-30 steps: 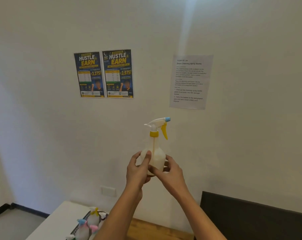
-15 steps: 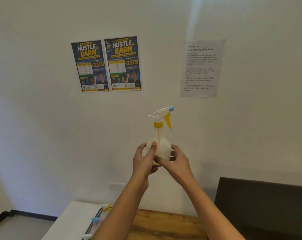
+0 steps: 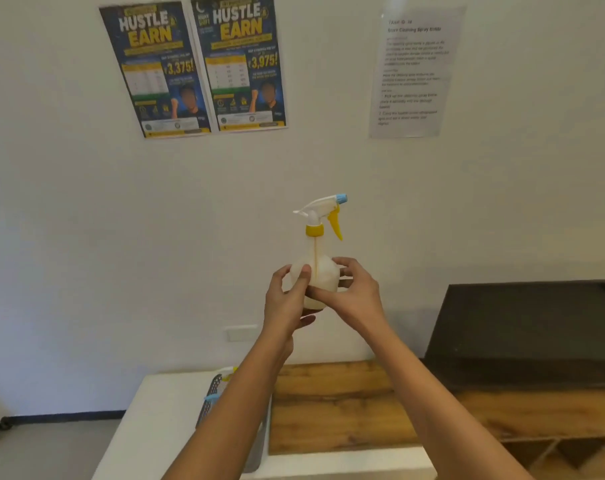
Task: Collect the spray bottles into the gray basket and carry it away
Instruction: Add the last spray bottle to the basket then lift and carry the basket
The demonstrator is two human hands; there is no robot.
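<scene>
I hold a translucent white spray bottle (image 3: 320,251) upright in front of the wall, with a yellow collar, yellow trigger and blue nozzle pointing right. My left hand (image 3: 287,303) grips its lower body from the left and underneath. My right hand (image 3: 349,292) grips the same body from the right, thumb across the front. Far below, the gray basket (image 3: 212,400) stands on a white table, mostly hidden behind my left forearm. Two spray heads, one yellow (image 3: 230,373) and one blue (image 3: 211,397), poke out of it.
The white table (image 3: 162,431) meets a wooden board (image 3: 332,407) on its right. A dark panel (image 3: 523,327) leans against the wall at right, above a wooden shelf unit (image 3: 550,441). Two posters (image 3: 197,64) and a printed sheet (image 3: 415,71) hang on the wall.
The view has tilted down and shifted: posters moved up the frame, and more of the table, board and basket shows. Both hands keep the same hold on the bottle.
</scene>
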